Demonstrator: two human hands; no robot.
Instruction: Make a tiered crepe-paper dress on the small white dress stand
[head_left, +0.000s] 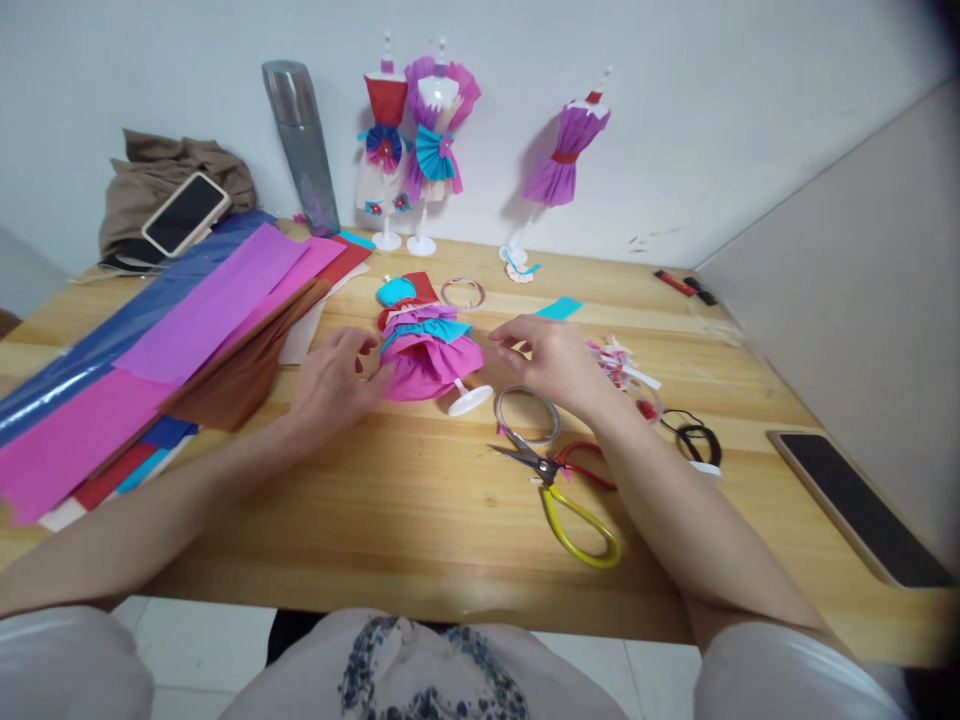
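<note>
A miniature dress form (pixel 471 400) lies on its side on the wooden table, wearing a crepe-paper dress (pixel 435 365) in pink, purple, red and turquoise. My left hand (pixel 341 375) is at the dress's left side, its fingers loosely curved and apart; whether the thumb touches the skirt I cannot tell. To the right of the dress hovers my right hand (pixel 551 360), thumb and fingers parted with nothing between them. Below that hand are a roll of tape (pixel 527 415) and scissors (pixel 551 470) with one red and one yellow handle, blades apart.
Crepe-paper sheets (pixel 202 310) pile up on the left, beside a phone (pixel 186 213) on brown cloth. A bottle (pixel 304 150) and dressed mannequins (pixel 566 150) stand along the wall. Paper scraps (pixel 619 365), black cord (pixel 697 440) and another phone (pixel 855 505) lie to the right.
</note>
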